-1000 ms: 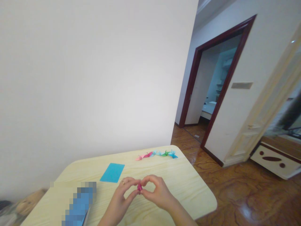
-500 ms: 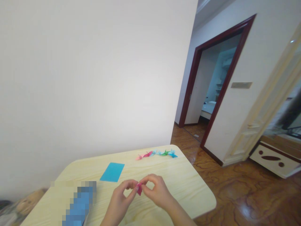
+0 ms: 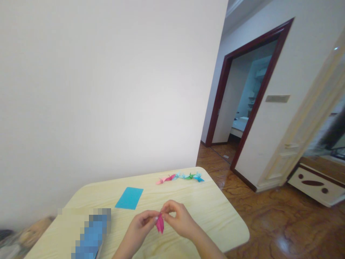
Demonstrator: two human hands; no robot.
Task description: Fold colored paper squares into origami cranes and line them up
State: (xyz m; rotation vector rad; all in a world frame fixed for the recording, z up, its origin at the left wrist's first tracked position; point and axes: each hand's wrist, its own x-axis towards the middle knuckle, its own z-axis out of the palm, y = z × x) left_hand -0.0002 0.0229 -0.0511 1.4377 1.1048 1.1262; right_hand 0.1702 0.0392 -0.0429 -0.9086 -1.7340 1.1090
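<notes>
Both my hands meet over the near middle of a pale wooden table (image 3: 215, 212). My left hand (image 3: 138, 228) and my right hand (image 3: 179, 219) pinch a small folded piece of magenta paper (image 3: 160, 223), which hangs narrow and pointed between the fingertips. The fingers of both hands are closed on its top. A flat sheet of cyan paper (image 3: 129, 198) lies on the table beyond my left hand.
A row of several small folded paper figures (image 3: 180, 177) in pink, blue and green lies along the far edge of the table. A blurred blue object (image 3: 91, 235) sits at the near left. A white wall stands behind; an open doorway (image 3: 242, 108) is at right.
The magenta paper has gone from a small bunched piece to a longer, narrow shape hanging down. My fingers have drawn closer together at its top.
</notes>
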